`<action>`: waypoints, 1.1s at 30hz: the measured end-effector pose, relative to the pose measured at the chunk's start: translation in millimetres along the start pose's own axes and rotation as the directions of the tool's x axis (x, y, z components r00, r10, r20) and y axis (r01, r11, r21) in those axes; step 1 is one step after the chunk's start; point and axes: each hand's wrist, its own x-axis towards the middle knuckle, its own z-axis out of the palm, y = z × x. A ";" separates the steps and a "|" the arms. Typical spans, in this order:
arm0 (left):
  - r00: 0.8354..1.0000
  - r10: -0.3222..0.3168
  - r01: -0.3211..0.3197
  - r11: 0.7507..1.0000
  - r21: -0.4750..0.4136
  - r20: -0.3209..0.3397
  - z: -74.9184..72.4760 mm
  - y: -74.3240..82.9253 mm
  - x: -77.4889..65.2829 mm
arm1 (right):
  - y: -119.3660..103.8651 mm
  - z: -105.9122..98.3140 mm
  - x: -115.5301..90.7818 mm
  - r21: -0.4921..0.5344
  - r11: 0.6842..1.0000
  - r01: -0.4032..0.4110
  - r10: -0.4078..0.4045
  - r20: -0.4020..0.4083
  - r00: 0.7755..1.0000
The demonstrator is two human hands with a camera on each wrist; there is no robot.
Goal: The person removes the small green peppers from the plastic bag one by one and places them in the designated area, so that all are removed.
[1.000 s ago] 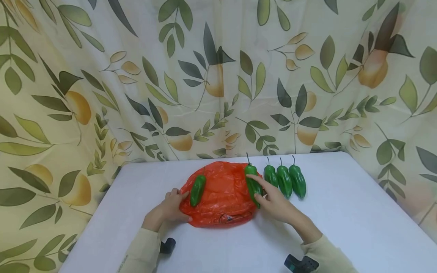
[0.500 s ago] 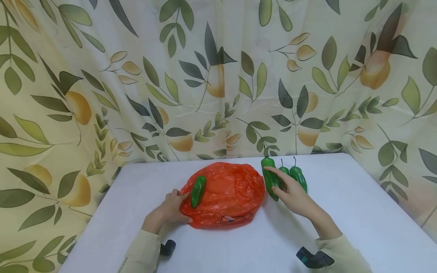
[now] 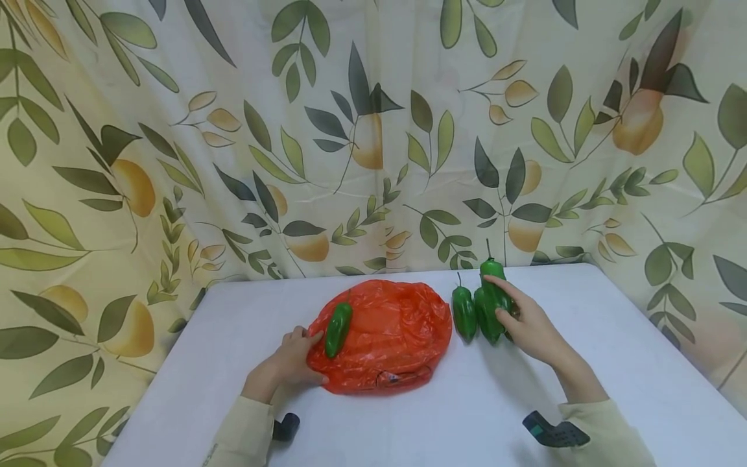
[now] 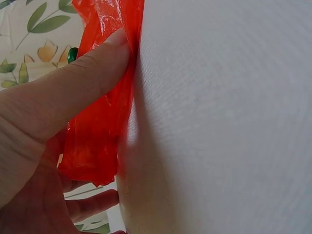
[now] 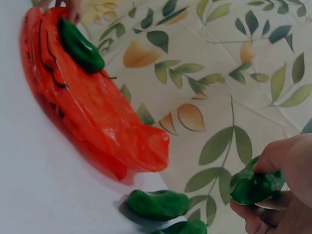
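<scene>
A red plastic bag (image 3: 388, 331) lies puffed up on the white table. My left hand (image 3: 294, 359) grips its left edge, thumb in front on the plastic in the left wrist view. One green pepper (image 3: 338, 329) lies on top of the bag, near this hand. My right hand (image 3: 528, 324) holds another green pepper (image 5: 246, 190) between thumb and fingers, stem up, raised over the group right of the bag. Of that group, one pepper (image 3: 464, 314) shows fully and a second pepper (image 3: 487, 327) is partly covered by the held one; the hand hides what lies behind.
A white cloth covers the table (image 3: 373, 431). Behind and to the sides hangs a curtain (image 3: 373, 130) printed with leaves and fruit. Black wrist mounts sit at the left sleeve (image 3: 242, 431) and the right sleeve (image 3: 609, 431).
The right hand has carried its pepper rightward from the bag's right edge to over the pepper group. The left hand, the bag and the pepper on it have stayed in place.
</scene>
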 end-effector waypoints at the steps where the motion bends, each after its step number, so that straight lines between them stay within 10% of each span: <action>1: 1.000 0.002 -0.002 1.000 0.001 -0.001 0.0 0.1 -0.1 | 1.8 -1.7 -0.2 -0.003 1.000 -0.007 0.007 -0.005 1.000; 33: 1.000 -0.011 0.011 1.000 -0.017 0.008 0.4 0.9 0.0 | 81.2 -23.8 -3.1 -0.081 0.969 -0.233 0.233 -0.011 0.972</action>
